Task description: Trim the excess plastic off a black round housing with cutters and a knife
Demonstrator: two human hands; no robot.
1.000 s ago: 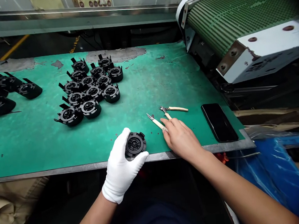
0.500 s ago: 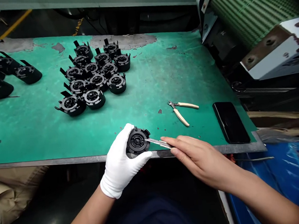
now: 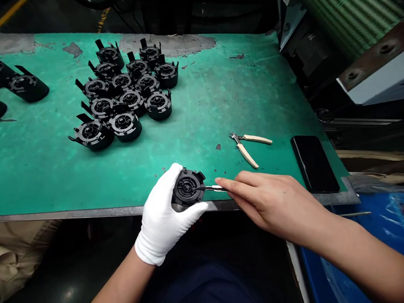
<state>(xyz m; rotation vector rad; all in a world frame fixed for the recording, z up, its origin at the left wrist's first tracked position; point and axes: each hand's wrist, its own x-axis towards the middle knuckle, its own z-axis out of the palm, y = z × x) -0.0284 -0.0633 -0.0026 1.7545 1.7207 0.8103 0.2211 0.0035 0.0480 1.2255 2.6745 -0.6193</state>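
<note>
At the near edge of a worn green bench mat (image 3: 198,105), a white-gloved left hand (image 3: 163,220) cups a round, rigid, seemingly light black plastic housing (image 3: 188,187) by its rim, while the bare right hand (image 3: 272,202) pinches a thin metal blade (image 3: 212,188) against it.

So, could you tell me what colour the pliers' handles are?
Cream, on the pliers lying on the green mat; head view.
</note>
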